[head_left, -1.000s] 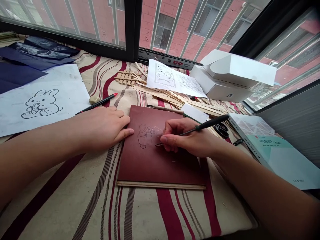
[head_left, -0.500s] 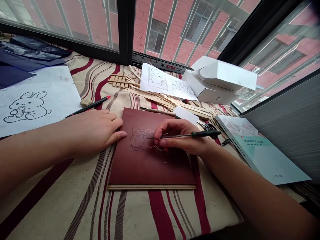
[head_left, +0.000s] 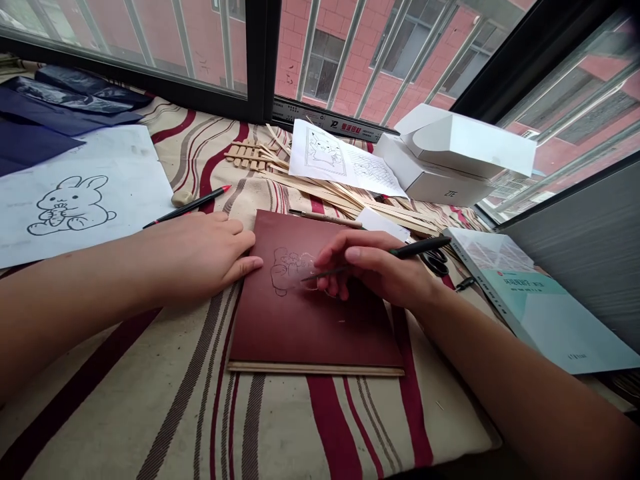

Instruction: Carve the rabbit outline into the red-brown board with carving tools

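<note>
Because the head camera looks forward and down, the scene opens from the person's two forearms out across a red-and-cream striped cloth beneath a window. The left hand lies flat, fingers together and holding nothing, with its thumb just over the left edge of a dark red board, seemingly to keep the board from sliding. The right hand closes on a slim black-handled needle tool, pinching it between thumb and fingers. Its thin metal shaft slants down to a small rabbit outline on the board, beside a pale, dusty patch. The board sits directly before the body, with a pale wooden near edge, and bare red surface below the rabbit leaves the hand room to move. Left of it, a paper sheet printed with a larger rabbit lies in easy sight, apparently as a reference, with a red-tipped pencil along its edge. Beyond the board lie wooden sticks and a cartoon-printed sheet. To the right are scissors, a white box and a book.
</note>
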`<move>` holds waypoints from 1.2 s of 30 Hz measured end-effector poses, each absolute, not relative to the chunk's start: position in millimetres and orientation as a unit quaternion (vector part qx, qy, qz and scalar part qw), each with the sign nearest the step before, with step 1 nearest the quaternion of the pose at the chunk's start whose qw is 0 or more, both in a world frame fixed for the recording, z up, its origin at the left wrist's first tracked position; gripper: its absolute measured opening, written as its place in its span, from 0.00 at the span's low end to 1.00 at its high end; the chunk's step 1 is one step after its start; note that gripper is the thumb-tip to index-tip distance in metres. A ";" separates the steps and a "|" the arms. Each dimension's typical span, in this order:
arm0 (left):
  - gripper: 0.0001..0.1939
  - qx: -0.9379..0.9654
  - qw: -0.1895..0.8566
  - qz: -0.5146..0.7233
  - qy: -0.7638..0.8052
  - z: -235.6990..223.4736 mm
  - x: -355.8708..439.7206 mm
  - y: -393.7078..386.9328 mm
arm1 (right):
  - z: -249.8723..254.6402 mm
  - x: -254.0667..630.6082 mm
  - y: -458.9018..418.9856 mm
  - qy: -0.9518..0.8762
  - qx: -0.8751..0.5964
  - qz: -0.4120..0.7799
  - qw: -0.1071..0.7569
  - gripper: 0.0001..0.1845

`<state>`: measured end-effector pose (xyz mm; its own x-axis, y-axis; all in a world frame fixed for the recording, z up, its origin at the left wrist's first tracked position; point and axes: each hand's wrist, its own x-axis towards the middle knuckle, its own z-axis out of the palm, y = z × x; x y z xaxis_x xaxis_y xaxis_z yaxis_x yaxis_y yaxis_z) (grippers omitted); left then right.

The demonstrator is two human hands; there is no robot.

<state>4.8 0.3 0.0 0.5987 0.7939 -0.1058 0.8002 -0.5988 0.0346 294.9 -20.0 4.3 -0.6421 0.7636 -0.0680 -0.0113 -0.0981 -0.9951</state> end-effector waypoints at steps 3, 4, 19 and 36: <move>0.26 0.889 0.046 -0.059 0.452 2.2 6.6 -0.3 | 4.9 294.0 -22.1 -0.633 -0.336 0.644 0.268 0.09; 0.26 0.888 0.048 -0.064 0.454 3.0 7.1 -0.6 | 5.1 293.6 -22.7 -0.635 -0.350 0.634 0.269 0.08; 0.26 0.897 0.041 -0.015 0.440 -6.8 -0.7 1.4 | 8.9 288.8 -27.1 -0.639 -0.390 0.600 0.283 0.10; 0.27 0.886 0.064 -0.022 0.459 -3.2 0.4 1.8 | 22.4 300.1 -27.7 -0.755 -0.337 0.514 0.230 0.14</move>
<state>0.4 1.8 -3.2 0.5780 0.8101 -0.0979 0.8158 -0.5707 0.0941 300.1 -27.7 22.4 -0.6664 0.7456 0.0006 0.2730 0.2447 -0.9304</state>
